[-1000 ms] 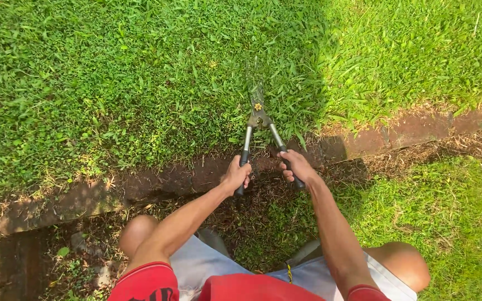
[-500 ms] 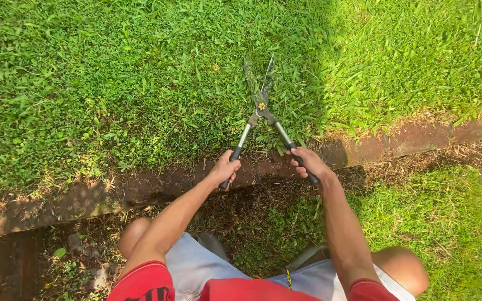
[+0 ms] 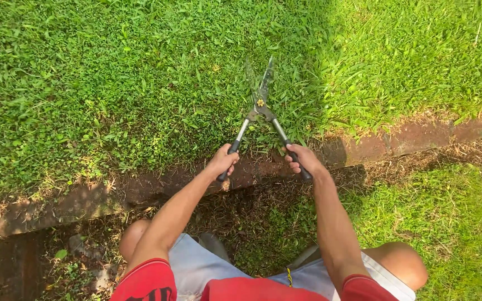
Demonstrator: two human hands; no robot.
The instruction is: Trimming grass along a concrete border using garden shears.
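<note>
1. Left hand wrapped tight round the left black grip of the shears
2. Right hand wrapped tight round the right black grip
3. Shears held over the grass, just beyond the brick edging; handles spread, blades parted in a narrow V pointing far
4. Yellow pivot bolt at the crossing of the blades
5. Bare knees and pale shorts near, above a strip of dry clippings
</note>
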